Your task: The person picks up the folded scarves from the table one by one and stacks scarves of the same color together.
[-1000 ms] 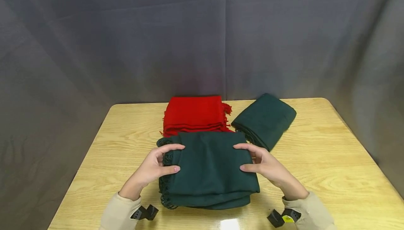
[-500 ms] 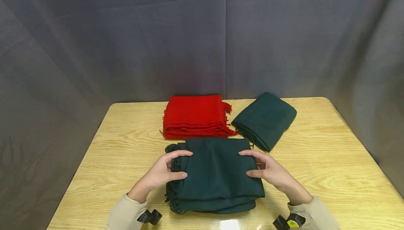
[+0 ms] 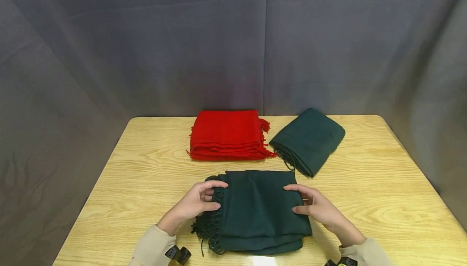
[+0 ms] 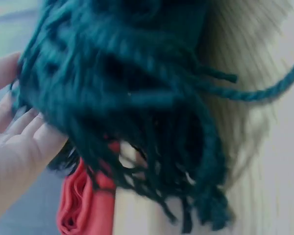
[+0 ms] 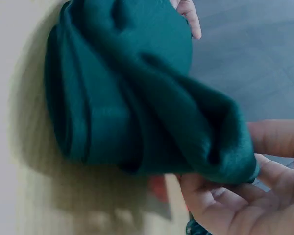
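A folded dark green scarf (image 3: 262, 209) lies at the near middle of the table, its knotted fringe (image 4: 117, 83) along the left side. My left hand (image 3: 198, 203) grips that fringed side, thumb and index finger on top and the other fingers curled beneath. At the opposite side my right hand (image 3: 315, 207) holds the smooth folded edge between thumb and fingers. In the right wrist view the scarf's layers (image 5: 103, 117) sag between the hands, and the held edge lifts into a loose fold.
Behind it, a folded red scarf (image 3: 226, 134) with fringe lies near the table's far edge. A second folded dark green scarf (image 3: 310, 140) sits at an angle to its right. The wooden table (image 3: 146, 156) meets a grey curtain (image 3: 182, 47) at the back.
The green scarf and both hands have shifted toward the near edge and slightly right. A gap now shows between it and the red scarf. The fringe at left hangs more spread out.
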`<action>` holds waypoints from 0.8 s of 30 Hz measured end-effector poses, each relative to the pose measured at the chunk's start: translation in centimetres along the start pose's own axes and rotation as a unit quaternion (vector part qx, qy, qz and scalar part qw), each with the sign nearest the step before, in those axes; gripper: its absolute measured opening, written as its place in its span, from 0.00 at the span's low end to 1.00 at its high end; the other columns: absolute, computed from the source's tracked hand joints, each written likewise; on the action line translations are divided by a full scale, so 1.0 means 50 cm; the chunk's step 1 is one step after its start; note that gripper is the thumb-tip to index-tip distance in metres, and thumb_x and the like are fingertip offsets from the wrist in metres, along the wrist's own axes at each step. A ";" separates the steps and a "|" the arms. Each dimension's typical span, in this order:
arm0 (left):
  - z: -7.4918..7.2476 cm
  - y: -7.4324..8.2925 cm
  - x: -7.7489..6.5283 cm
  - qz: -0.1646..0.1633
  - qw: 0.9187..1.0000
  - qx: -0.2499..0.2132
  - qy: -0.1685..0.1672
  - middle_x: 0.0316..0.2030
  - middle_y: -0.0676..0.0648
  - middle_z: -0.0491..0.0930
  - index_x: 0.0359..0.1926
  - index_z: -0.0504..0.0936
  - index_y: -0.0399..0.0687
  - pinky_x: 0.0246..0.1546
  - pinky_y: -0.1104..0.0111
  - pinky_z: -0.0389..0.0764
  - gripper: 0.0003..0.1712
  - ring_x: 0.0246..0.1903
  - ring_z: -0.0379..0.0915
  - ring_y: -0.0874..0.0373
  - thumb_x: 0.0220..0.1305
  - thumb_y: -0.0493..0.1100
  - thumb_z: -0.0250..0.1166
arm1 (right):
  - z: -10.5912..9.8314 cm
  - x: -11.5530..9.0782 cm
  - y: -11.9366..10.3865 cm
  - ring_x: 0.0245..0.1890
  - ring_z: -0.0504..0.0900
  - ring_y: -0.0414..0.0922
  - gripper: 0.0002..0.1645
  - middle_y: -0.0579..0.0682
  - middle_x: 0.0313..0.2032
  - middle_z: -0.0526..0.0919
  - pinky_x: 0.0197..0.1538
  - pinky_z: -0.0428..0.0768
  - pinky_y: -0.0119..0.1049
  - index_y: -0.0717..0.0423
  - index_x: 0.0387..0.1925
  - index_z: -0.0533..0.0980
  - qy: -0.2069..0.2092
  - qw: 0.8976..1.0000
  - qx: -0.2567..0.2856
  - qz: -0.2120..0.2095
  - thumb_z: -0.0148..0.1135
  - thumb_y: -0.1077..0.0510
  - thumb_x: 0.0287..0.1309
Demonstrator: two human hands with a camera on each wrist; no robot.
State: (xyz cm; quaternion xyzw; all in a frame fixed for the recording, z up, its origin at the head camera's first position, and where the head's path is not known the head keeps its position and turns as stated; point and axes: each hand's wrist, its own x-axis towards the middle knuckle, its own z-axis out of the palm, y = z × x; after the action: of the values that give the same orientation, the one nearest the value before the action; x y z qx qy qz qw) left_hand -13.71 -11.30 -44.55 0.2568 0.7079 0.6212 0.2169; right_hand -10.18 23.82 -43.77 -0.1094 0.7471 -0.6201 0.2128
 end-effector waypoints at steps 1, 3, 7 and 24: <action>-0.002 -0.003 0.000 -0.003 1.000 -0.008 -0.002 0.40 0.43 0.69 0.57 0.69 0.33 0.27 0.74 0.67 0.28 0.23 0.56 0.64 0.53 0.28 0.62 | 0.000 0.000 0.005 0.46 0.67 0.52 0.31 0.69 0.61 0.55 0.40 0.76 0.38 0.67 0.58 0.64 0.002 1.000 0.001 0.002 0.59 0.70 0.50; -0.006 -0.009 -0.002 -0.004 1.000 -0.025 -0.010 0.31 0.48 0.68 0.57 0.67 0.30 0.28 0.72 0.68 0.27 0.24 0.57 0.64 0.54 0.27 0.60 | -0.002 -0.001 0.013 0.47 0.67 0.52 0.31 0.69 0.61 0.55 0.40 0.76 0.37 0.67 0.58 0.64 0.006 1.000 -0.002 0.007 0.58 0.71 0.50; -0.012 -0.015 -0.008 -0.003 0.999 -0.030 -0.021 0.19 0.52 0.54 0.58 0.66 0.27 0.25 0.73 0.65 0.27 0.21 0.55 0.64 0.55 0.26 0.58 | -0.009 -0.004 0.024 0.46 0.71 0.51 0.31 0.69 0.58 0.60 0.40 0.77 0.38 0.69 0.59 0.63 0.000 1.000 0.007 0.010 0.56 0.70 0.51; -0.042 0.005 -0.023 -0.029 0.987 0.154 0.022 0.38 0.36 0.76 0.56 0.69 0.31 0.32 0.64 0.77 0.20 0.34 0.75 0.44 0.62 0.32 0.55 | -0.051 -0.025 0.037 0.40 0.77 0.49 0.33 0.68 0.49 0.68 0.37 0.79 0.45 0.73 0.60 0.58 0.044 0.998 0.008 0.046 0.57 0.64 0.56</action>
State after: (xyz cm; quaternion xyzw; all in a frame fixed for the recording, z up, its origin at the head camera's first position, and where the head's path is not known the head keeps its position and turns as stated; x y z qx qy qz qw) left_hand -14.11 -13.60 -44.05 0.2534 0.8069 0.5033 0.1771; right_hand -10.06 26.99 -45.00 -0.0459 0.7552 -0.6196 0.2089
